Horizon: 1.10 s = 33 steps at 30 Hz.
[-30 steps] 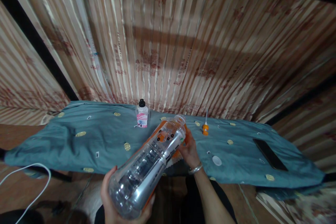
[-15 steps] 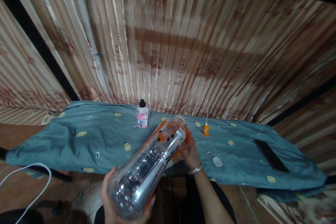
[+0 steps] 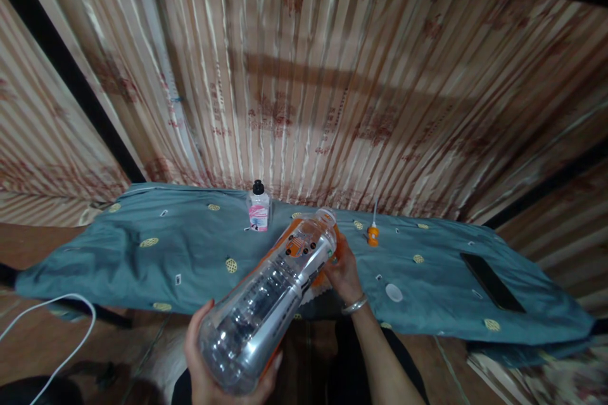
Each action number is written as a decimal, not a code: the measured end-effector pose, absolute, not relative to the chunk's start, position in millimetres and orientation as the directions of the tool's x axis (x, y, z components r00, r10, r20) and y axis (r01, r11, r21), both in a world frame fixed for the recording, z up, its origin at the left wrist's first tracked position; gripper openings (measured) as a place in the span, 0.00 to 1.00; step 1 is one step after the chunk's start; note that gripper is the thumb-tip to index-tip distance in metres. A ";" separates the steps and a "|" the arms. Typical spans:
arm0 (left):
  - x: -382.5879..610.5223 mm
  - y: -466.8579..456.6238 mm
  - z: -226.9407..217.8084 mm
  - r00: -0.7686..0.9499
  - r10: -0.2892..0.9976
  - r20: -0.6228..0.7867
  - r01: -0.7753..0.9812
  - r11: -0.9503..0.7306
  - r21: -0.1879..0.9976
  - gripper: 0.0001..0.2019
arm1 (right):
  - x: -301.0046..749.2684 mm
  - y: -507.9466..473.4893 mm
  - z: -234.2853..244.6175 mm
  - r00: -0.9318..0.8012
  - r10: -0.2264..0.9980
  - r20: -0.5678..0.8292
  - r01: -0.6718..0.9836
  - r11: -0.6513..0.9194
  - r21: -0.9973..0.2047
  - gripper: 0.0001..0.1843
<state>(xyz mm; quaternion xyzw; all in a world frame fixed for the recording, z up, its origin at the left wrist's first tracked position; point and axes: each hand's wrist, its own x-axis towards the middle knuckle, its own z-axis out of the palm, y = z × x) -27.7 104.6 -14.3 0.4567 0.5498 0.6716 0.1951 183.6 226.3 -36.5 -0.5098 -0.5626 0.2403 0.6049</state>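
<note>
Head view: left hand (image 3: 205, 380) widely cups bottle (image 3: 270, 310), right hand (image 3: 345, 275) clasping.

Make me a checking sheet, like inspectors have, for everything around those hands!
Surface: blue-green cloth with yellow prints, creased.
Job's things: big bottle, tilted; something orange shows behind it, mostly hidden.
Clutter: small bottle, upright; orange nozzle; white disc; phone, lying flat.
Hands: left hand holds the big bottle's base; right hand is by its neck, fingers mostly hidden.
Cables: white cable, looped at lower left.
Surroundings: patterned curtain; black bars.
</note>
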 end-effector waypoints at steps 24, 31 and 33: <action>-37.5 105.6 -12.4 -0.456 0.763 0.458 0.289 -0.360 0.887 0.48 | 179.0 229.9 -45.7 0.324 0.840 0.435 0.291 0.349 -0.891 0.37; -26.3 104.5 -4.6 -0.508 0.737 0.447 0.271 -0.356 0.895 0.46 | 178.5 230.0 -44.7 0.332 0.838 0.434 0.301 0.342 -0.890 0.38; -27.7 104.0 -5.3 -0.493 0.748 0.444 0.279 -0.348 0.895 0.47 | 178.3 230.7 -45.5 0.339 0.836 0.432 0.301 0.339 -0.891 0.39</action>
